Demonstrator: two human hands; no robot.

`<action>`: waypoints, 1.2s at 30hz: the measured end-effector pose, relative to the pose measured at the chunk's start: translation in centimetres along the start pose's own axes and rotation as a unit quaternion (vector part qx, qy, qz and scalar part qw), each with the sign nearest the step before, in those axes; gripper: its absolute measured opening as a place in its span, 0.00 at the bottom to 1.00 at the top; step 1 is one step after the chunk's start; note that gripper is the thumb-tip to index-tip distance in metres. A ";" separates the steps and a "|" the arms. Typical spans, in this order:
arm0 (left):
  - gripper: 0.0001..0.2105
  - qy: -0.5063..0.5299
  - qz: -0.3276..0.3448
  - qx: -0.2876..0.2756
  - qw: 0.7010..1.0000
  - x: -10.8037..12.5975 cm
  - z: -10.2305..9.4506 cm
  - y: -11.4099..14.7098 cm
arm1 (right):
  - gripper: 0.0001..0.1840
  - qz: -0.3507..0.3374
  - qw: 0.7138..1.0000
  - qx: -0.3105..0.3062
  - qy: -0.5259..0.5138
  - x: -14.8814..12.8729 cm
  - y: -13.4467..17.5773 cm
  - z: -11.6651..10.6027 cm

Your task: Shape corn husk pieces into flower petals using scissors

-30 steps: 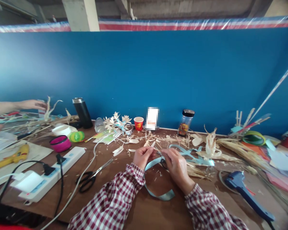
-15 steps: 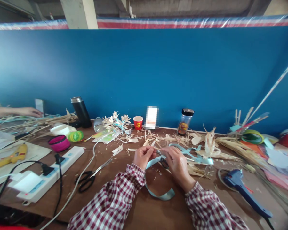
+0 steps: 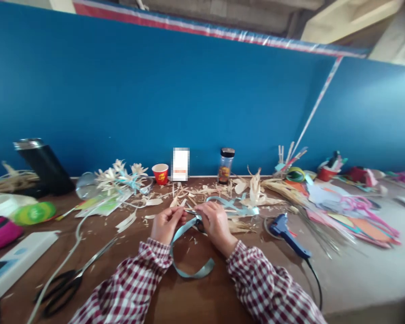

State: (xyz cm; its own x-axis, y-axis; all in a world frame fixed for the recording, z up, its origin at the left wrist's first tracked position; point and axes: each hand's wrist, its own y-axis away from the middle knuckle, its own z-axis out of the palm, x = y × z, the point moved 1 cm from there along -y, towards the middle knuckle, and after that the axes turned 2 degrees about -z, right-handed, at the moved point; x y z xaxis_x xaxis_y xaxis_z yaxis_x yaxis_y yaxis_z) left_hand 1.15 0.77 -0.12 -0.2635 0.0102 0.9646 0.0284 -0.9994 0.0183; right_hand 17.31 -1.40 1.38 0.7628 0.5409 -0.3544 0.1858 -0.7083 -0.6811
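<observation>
Fingers pinched, my left hand (image 3: 168, 224) holds one end of a thin pale strip (image 3: 190, 210). My right hand (image 3: 216, 225) is closed at the strip's other end, its fingertips partly hidden. Just under the right fingers shows the dark handle of small scissors (image 3: 199, 223); whether that hand grips them I cannot tell. A light blue ribbon (image 3: 176, 252) runs from between the hands and curls down onto the brown table (image 3: 185, 301). Dry husk scraps (image 3: 189, 195) lie beyond my hands.
Larger black-handled scissors (image 3: 65, 283) and a power strip (image 3: 23, 265) lie left. A blue glue gun (image 3: 290, 236) rests right. Behind stand husk flowers (image 3: 121, 177), a red paper cup (image 3: 160, 174), a lidded jar (image 3: 226, 166) and a black flask (image 3: 47, 166).
The view has swung to the right, so things on the table appear farther left and more of the right side shows. My hands keep nearly the same pose around the strip.
</observation>
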 end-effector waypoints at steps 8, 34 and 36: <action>0.16 0.007 -0.037 -0.019 0.999 -0.3 -0.3 -0.3 | 0.12 -0.003 1.000 -0.013 -0.007 -0.4 0.0 -0.2; 0.15 0.026 -0.059 -0.005 0.998 -1.4 -0.6 -1.1 | 0.13 -0.015 0.999 -0.035 -0.024 -1.7 0.0 -0.3; 0.15 0.027 -0.057 -0.013 0.998 -1.5 -0.5 -1.1 | 0.12 0.008 0.999 -0.036 -0.040 -1.6 0.1 0.0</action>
State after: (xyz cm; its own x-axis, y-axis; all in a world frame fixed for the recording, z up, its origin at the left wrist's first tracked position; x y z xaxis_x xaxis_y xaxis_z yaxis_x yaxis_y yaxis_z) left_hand 1.01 1.86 -1.70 -0.3161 0.1225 0.9408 -0.0289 -0.9924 0.1196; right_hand 16.07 -2.31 1.86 0.7143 0.5621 -0.4170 0.2203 -0.7461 -0.6283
